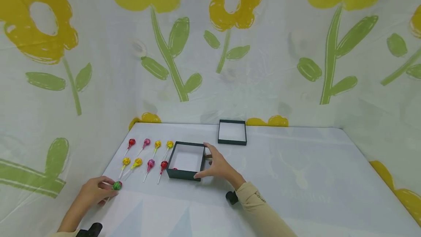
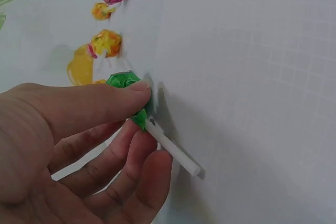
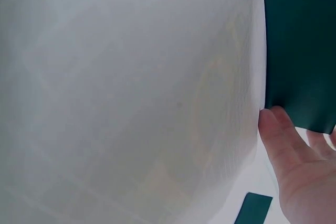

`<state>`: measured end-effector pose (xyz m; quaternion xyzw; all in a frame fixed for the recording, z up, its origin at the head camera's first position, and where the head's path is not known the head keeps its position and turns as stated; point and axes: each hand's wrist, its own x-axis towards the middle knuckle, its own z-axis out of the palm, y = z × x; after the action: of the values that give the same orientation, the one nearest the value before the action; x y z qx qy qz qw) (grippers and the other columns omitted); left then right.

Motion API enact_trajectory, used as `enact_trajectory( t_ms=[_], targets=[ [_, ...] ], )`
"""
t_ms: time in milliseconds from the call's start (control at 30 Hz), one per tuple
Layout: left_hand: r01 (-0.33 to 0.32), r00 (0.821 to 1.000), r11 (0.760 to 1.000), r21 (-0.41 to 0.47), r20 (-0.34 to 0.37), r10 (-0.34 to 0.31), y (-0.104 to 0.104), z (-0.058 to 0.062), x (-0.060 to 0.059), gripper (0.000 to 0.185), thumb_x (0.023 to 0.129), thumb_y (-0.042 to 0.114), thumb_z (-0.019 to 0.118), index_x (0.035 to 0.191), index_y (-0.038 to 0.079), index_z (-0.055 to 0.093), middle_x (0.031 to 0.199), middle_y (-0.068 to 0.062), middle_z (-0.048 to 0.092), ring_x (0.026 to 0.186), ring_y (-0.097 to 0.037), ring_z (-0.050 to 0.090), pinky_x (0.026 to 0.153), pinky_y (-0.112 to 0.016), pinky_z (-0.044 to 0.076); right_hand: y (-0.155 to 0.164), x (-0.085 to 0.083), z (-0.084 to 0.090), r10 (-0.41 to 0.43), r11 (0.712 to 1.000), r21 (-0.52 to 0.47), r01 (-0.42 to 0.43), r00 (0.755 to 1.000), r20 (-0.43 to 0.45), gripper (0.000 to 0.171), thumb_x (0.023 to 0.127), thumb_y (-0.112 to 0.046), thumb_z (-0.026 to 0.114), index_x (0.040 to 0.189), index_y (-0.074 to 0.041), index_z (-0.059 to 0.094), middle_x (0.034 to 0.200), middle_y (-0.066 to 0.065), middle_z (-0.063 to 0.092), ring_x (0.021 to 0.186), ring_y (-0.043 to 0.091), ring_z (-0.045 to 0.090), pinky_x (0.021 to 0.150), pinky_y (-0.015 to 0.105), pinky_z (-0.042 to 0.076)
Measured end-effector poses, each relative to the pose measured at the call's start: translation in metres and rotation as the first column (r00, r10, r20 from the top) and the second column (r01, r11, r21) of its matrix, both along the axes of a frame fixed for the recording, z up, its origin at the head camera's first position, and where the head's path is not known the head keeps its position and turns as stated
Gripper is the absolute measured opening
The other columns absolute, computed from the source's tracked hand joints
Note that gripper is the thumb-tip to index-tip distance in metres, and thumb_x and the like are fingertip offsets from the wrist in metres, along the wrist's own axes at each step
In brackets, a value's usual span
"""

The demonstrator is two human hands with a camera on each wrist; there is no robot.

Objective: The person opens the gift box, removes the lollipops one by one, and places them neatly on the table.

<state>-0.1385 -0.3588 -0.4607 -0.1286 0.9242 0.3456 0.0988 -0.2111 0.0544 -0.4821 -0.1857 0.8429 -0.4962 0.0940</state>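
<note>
Between the thumb and fingers of my left hand (image 1: 93,192) is a lollipop with a green wrapper (image 1: 117,185), pinched at the candy end. Its white stick (image 2: 176,150) points away from the fingers in the left wrist view. My right hand (image 1: 219,164) grips the right side of an open dark green box (image 1: 184,175), thumb at the near corner and fingers at the far one. The box has a white inside, and a bit of red shows behind its near wall. In the right wrist view, fingertips press the box's green side (image 3: 302,51).
Several wrapped lollipops lie in two rows left of the box, among them a red one (image 1: 131,142), a pink one (image 1: 150,164) and a yellow one (image 1: 137,162). A matching shallow lid (image 1: 232,142) lies near the table's back edge. Flower-printed sheeting (image 1: 269,65) surrounds the white table (image 1: 296,193).
</note>
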Motion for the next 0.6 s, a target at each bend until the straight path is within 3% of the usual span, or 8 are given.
enact_trajectory(
  t_ms=[333,600],
  targets=[
    [-0.009,1.000,1.000,0.008,-0.020,0.009,0.0031,-0.0011,-0.0002,0.044,0.073,0.014,0.079,0.104,-0.008,0.058,0.076,-0.005,0.061,0.061,-0.016,0.056,0.053,-0.032,0.050,-0.0011,0.0033,-0.0018,-0.012,1.000,0.009,0.012,1.000,0.014,0.118,0.059,-0.044,0.088,0.151,-0.019,0.019,0.152,0.002,0.025,0.119,0.025,0.050,0.092,0.040,0.047],
    [0.002,1.000,0.999,0.041,-0.005,-0.002,-0.0022,0.0047,-0.0019,0.056,0.075,0.023,0.079,0.114,-0.009,0.054,0.088,-0.013,0.062,0.066,-0.019,0.057,0.057,-0.033,0.051,-0.0014,0.0007,-0.0002,-0.006,0.999,0.032,0.006,1.000,-0.002,0.117,0.059,-0.046,0.087,0.151,-0.019,0.019,0.152,0.003,0.025,0.119,0.024,0.051,0.091,0.039,0.048]
  ],
)
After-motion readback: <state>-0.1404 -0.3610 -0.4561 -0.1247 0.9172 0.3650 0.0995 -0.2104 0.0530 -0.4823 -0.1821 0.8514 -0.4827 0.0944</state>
